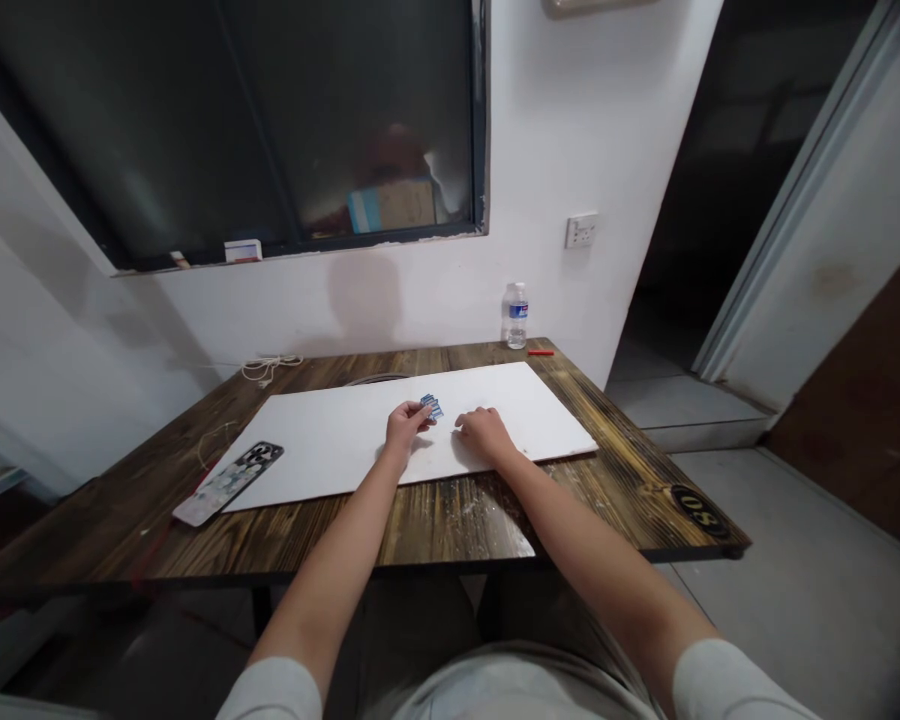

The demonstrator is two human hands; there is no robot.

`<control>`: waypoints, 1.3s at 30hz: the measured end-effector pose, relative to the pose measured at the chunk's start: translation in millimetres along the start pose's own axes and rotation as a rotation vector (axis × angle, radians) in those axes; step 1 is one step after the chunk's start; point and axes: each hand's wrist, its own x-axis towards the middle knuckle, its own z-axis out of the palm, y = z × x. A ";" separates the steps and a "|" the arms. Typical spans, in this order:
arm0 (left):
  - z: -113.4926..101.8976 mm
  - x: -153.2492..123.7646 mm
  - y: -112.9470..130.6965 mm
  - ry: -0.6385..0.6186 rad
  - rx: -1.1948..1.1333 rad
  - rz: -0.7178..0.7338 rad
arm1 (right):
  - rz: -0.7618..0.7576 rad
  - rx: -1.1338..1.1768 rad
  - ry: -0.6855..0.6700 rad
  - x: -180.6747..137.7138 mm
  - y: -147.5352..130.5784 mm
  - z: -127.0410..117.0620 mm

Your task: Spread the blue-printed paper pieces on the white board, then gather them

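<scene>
My left hand (404,428) is closed, with thumb and fingers pinching a small blue-and-white patterned piece (432,407). It looks like a few thin layers fanned slightly, too small to make out further. The piece is held a little above a white board (330,430) on the wooden table. To its right, my right hand (486,432) hovers low over or rests on the board; which of these I cannot tell. Its fingers are loosely bent and apart from the thumb, with nothing visible in them. A gap separates this hand from the blue-and-white piece.
A phone in a patterned case (229,483) overlaps the board's left end. On the wooden table (607,440) are a water bottle (518,318) and red stick-like item (541,352) at the back right, and a white cable (266,368) at the back left. The wall stands behind.
</scene>
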 end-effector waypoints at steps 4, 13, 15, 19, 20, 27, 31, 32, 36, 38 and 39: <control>-0.2 0.6 -0.5 -0.001 0.014 0.006 | -0.010 -0.036 -0.025 0.4 -2.1 -1.9; -1.6 0.4 -1.3 -0.022 0.031 0.006 | -0.021 0.200 0.086 0.0 -0.4 0.6; -2.3 0.9 -2.0 -0.018 0.041 0.016 | -0.019 0.297 0.158 1.4 -0.4 3.6; -2.8 2.0 -2.6 -0.018 0.070 0.032 | 0.024 0.604 0.284 5.8 0.2 8.7; -2.6 2.1 -2.7 -0.026 0.077 0.034 | 0.050 0.691 0.304 7.2 0.8 10.2; 0.9 -1.8 0.3 -0.175 0.110 0.040 | 0.191 1.045 0.345 16.4 9.4 26.8; 1.4 -7.1 3.7 -0.279 0.141 0.045 | 0.195 1.136 0.324 17.6 11.8 31.6; 1.2 -8.1 4.2 -0.295 0.147 0.048 | 0.192 1.157 0.312 17.6 12.0 31.8; 0.8 -9.1 3.9 -0.302 0.143 0.059 | 0.195 1.179 0.271 18.2 12.9 30.5; 1.2 -8.0 2.4 -0.284 0.135 0.062 | 0.199 1.113 0.260 17.7 13.1 28.4; 1.5 -7.1 1.5 -0.268 0.127 0.065 | 0.197 1.054 0.250 16.9 12.9 26.8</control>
